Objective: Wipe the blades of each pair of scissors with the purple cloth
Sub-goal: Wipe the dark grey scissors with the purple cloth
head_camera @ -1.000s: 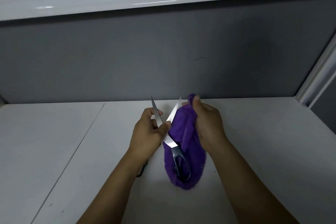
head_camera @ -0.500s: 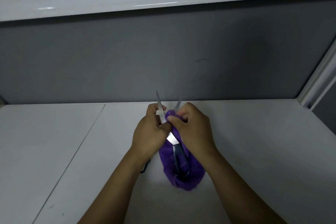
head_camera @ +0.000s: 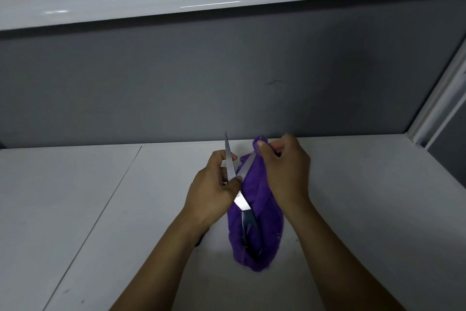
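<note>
The bare left blade [head_camera: 230, 159] of the scissors [head_camera: 241, 204] points up and away, its edge running right past the thumb of the left hand [head_camera: 211, 192]. A slip of that grip, or a tug from the other side that swings the blades together, could nick a finger. On the right blade [head_camera: 246, 167] the risk is that the purple cloth [head_camera: 262, 209] snags or gets cut if it is dragged against the edge near the tip.

The left hand is curled round the left blade near the pivot, thumb in front and fingers behind, holding the open scissors above the white table [head_camera: 100, 209]. The cloth hangs beneath the scissors, its lower end about at the table. The right hand [head_camera: 287, 174] is closed, thumb and fingers pinching cloth round the far end of the right blade
</note>
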